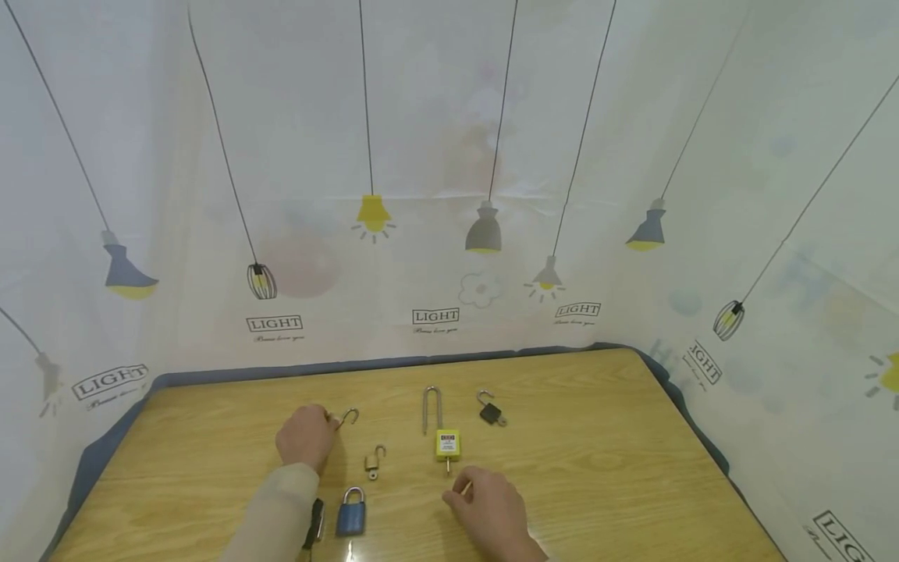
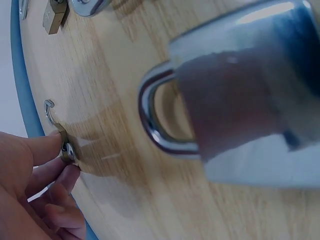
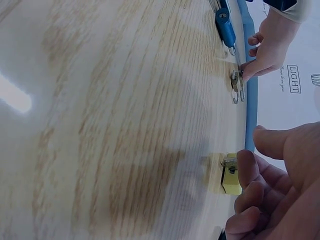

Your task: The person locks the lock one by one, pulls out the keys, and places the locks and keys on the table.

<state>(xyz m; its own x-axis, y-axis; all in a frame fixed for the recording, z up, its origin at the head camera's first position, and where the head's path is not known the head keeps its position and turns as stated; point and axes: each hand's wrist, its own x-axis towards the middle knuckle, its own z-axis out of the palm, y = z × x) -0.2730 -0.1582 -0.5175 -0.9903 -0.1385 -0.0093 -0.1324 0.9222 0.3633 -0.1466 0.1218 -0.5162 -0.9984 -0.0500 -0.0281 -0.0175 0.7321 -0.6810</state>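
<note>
My left hand (image 1: 307, 437) pinches a small brass padlock (image 2: 62, 145) between thumb and fingers at the table's left. Its open shackle (image 1: 350, 417) sticks out to the right in the head view, and a round key end (image 2: 70, 149) shows at the body in the left wrist view. My right hand (image 1: 492, 507) hovers near a yellow padlock (image 1: 447, 442), loosely curled around nothing. That padlock has a long raised shackle (image 1: 431, 390) and a key (image 1: 448, 466) pointing toward me. Another brass padlock (image 1: 371, 464), shackle open, lies right of my left hand.
A blue padlock (image 1: 351, 518) lies nearer to me, its shackle seemingly closed. Beside my left sleeve is a partly hidden black object (image 1: 316, 524). Farther right lies a black padlock (image 1: 491, 414) with an open shackle. A lamp-printed curtain (image 1: 421, 273) hangs behind the wooden table (image 1: 597, 468).
</note>
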